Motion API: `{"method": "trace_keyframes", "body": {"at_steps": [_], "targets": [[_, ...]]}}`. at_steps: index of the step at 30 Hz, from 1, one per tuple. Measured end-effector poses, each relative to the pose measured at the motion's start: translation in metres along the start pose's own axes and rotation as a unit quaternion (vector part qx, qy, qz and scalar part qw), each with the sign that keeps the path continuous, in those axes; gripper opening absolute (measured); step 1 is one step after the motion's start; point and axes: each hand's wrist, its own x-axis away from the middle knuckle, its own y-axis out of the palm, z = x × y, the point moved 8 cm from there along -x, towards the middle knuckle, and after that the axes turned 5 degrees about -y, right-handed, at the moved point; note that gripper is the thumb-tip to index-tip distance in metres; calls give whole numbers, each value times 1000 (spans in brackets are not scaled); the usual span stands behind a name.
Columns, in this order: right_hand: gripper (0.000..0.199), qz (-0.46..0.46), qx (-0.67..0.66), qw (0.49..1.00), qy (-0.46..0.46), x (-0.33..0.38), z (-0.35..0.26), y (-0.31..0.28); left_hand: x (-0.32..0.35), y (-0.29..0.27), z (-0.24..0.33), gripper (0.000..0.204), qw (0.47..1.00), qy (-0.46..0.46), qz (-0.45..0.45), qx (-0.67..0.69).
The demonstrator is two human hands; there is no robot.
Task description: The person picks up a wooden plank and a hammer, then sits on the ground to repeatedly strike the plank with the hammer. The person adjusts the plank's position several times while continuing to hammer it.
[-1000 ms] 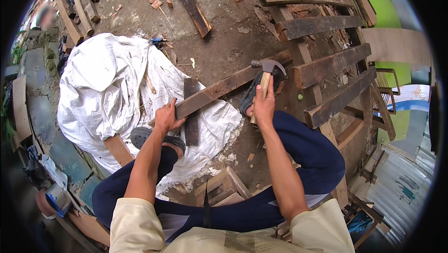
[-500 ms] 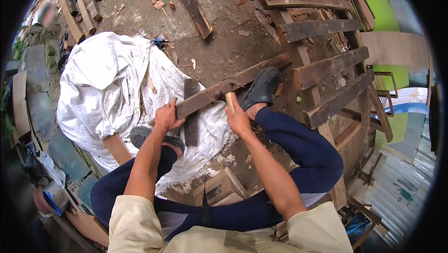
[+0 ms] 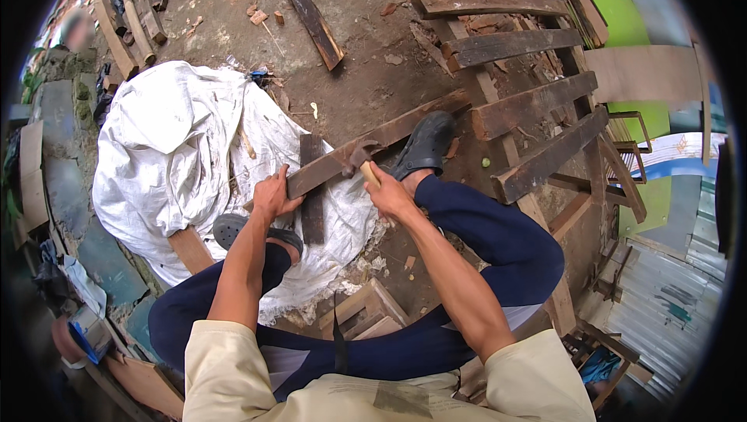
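Note:
My right hand [image 3: 387, 195] is closed round the pale wooden handle of a hammer [image 3: 362, 157]. Its dark metal head lies at the upper face of a long brown plank [image 3: 412, 122]. At the plank's near left end, my left hand [image 3: 272, 195] grips the wood, the thumb toward its end and the fingertips partly hidden. Beneath that end a short dark board [image 3: 313, 216] crosses under the plank. My right foot, in a dark clog [image 3: 428, 145], is against the plank's near side; the left clog [image 3: 231, 227] rests on white sheeting behind my left forearm.
Crumpled white sheeting [image 3: 167, 134] spreads to the left. A slatted wooden frame [image 3: 506, 48] stands at the right, near corrugated metal sheets [image 3: 654, 290]. A dark beam [image 3: 307, 13] lies farther off, and loose timbers [image 3: 132, 17] lie at the far left. Between my legs is a small wooden frame [image 3: 373, 305].
The view has shifted slightly to the right. The hammer has tilted, its head now showing clearly a little farther left along the plank. My left hand keeps its hold on the plank's end.

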Motion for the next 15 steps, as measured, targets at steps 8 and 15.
{"method": "trace_keyframes", "body": {"at_steps": [8, 15], "targets": [[62, -32, 28, 999, 34, 124, -15, -73, 3, -8, 16, 107, 976, 9, -159, 146], [64, 22, 10, 999, 21, 141, -7, -89, -4, 17, -15, 93, 948, -74, -232, 204]]}}
